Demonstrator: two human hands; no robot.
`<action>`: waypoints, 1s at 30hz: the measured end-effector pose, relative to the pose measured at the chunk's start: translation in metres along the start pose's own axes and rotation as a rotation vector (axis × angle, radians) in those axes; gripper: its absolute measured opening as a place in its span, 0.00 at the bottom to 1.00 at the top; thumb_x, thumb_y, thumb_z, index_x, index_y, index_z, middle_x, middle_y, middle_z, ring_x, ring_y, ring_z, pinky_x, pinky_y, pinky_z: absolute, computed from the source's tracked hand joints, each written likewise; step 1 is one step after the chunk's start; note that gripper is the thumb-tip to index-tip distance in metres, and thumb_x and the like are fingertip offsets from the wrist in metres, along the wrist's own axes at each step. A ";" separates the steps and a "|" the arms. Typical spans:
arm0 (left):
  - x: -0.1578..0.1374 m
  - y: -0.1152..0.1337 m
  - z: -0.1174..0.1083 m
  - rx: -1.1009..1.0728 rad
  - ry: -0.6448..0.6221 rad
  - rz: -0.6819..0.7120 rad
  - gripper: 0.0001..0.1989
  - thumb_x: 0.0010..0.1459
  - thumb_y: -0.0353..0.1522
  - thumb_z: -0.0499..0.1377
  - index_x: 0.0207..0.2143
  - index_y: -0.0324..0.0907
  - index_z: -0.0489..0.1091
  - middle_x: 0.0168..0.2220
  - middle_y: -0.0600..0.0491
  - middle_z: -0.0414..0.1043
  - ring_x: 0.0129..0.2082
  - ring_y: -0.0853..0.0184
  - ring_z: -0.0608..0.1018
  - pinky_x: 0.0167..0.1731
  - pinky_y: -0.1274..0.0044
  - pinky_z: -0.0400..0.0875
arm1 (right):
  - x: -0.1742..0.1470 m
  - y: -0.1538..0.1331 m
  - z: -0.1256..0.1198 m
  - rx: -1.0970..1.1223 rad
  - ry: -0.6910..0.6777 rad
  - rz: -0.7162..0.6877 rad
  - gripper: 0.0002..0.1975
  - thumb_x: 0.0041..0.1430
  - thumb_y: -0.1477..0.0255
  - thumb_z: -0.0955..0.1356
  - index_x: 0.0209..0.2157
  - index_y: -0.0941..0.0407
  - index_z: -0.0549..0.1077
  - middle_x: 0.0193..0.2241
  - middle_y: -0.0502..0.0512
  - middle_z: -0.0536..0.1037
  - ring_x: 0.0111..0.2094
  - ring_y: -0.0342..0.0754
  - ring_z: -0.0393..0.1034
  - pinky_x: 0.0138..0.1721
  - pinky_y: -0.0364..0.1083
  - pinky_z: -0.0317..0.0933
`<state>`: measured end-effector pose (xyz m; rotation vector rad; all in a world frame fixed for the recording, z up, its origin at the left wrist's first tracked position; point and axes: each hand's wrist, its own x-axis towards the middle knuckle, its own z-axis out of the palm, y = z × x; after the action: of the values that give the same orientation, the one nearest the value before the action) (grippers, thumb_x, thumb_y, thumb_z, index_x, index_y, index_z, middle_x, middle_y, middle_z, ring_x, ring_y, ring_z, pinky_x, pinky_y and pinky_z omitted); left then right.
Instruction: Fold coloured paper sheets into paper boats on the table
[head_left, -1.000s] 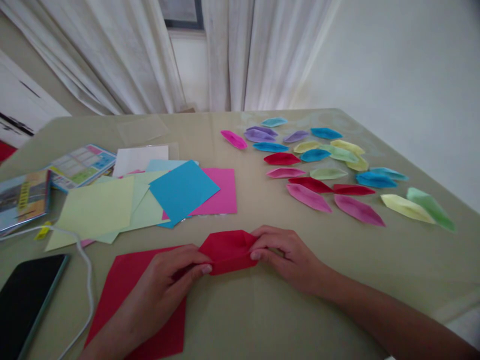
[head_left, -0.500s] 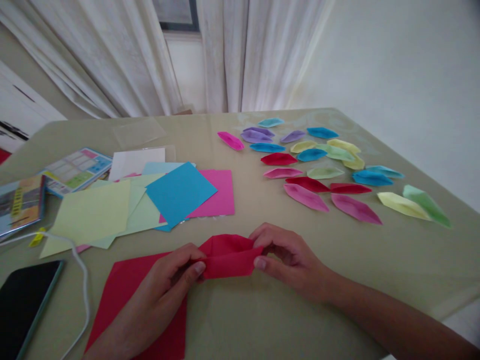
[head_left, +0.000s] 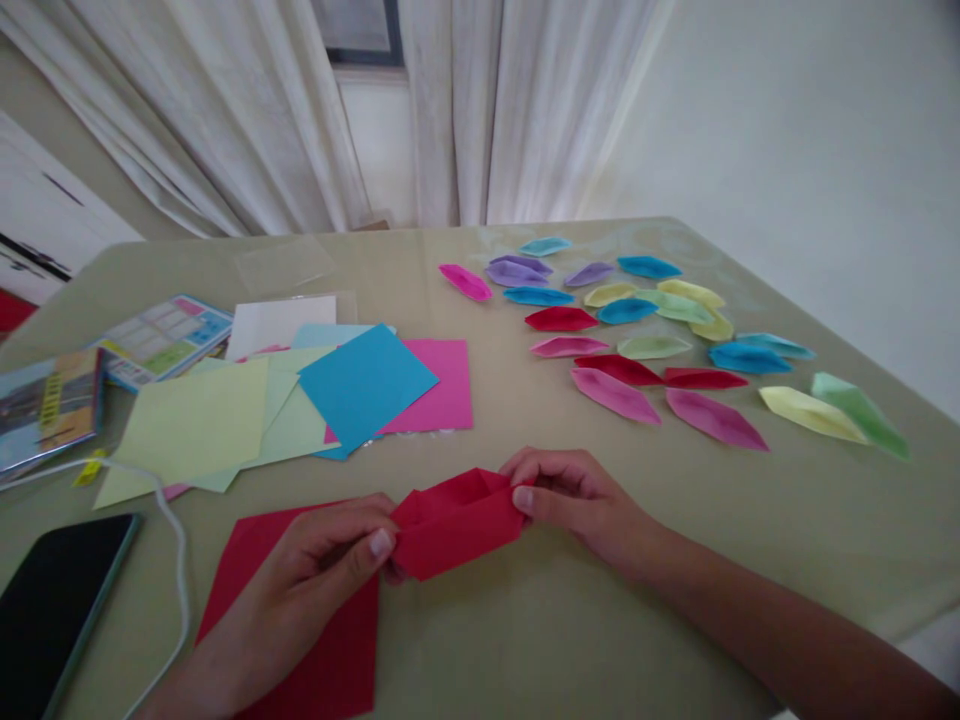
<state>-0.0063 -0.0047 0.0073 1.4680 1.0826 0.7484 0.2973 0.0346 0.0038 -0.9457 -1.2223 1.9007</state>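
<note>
A red folded paper boat is held up between my two hands, tilted with its right end higher. My left hand pinches the left end, thumb in front and fingers behind. At the right end, my right hand grips the tip between thumb and curled fingers. The boat's top is spread, so its inner folds show. Beneath my left hand and forearm lies a red sheet of paper, partly covered by them.
Several finished paper boats in many colours lie at the right of the table. Left are loose coloured sheets, a booklet, a printed card, a phone and a white cable.
The red boat has tilted, its left end lower and its front side turned more toward me. Its opening looks wider. Both hands keep hold of its ends.
</note>
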 end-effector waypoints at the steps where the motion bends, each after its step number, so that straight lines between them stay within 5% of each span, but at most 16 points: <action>1: 0.000 0.000 0.000 -0.033 0.005 -0.014 0.18 0.71 0.44 0.59 0.32 0.47 0.80 0.32 0.55 0.81 0.33 0.68 0.81 0.36 0.83 0.76 | 0.001 0.000 -0.001 -0.007 0.015 -0.001 0.12 0.63 0.63 0.77 0.32 0.57 0.81 0.35 0.53 0.79 0.37 0.45 0.72 0.39 0.42 0.64; 11: 0.002 0.002 0.010 -0.201 0.099 -0.123 0.12 0.64 0.41 0.69 0.45 0.46 0.79 0.39 0.51 0.83 0.37 0.66 0.84 0.37 0.80 0.80 | 0.002 0.000 -0.006 -0.143 0.098 -0.113 0.14 0.63 0.61 0.77 0.32 0.57 0.79 0.38 0.55 0.79 0.37 0.46 0.70 0.38 0.43 0.63; 19: 0.005 0.003 0.010 0.006 0.144 -0.086 0.08 0.63 0.40 0.68 0.39 0.45 0.82 0.38 0.52 0.85 0.36 0.66 0.85 0.35 0.81 0.80 | 0.003 0.003 -0.005 -0.183 0.094 -0.172 0.13 0.63 0.63 0.77 0.31 0.57 0.78 0.38 0.55 0.78 0.35 0.45 0.71 0.35 0.42 0.65; 26: 0.000 0.002 0.015 -0.009 0.180 -0.072 0.20 0.58 0.38 0.73 0.53 0.50 0.78 0.46 0.52 0.85 0.40 0.65 0.86 0.40 0.80 0.83 | 0.000 0.003 -0.004 -0.344 0.136 -0.328 0.07 0.65 0.69 0.76 0.33 0.56 0.79 0.40 0.56 0.78 0.39 0.46 0.74 0.38 0.42 0.67; 30: 0.001 0.003 0.014 0.172 0.231 0.040 0.11 0.64 0.38 0.68 0.49 0.50 0.80 0.46 0.54 0.85 0.44 0.65 0.86 0.43 0.80 0.82 | -0.003 0.002 -0.004 -0.431 0.106 -0.374 0.05 0.65 0.69 0.76 0.35 0.55 0.80 0.42 0.57 0.78 0.41 0.48 0.76 0.42 0.44 0.70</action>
<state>0.0073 -0.0095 0.0071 1.5793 1.3231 0.8870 0.3018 0.0334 0.0008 -0.9370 -1.6494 1.3066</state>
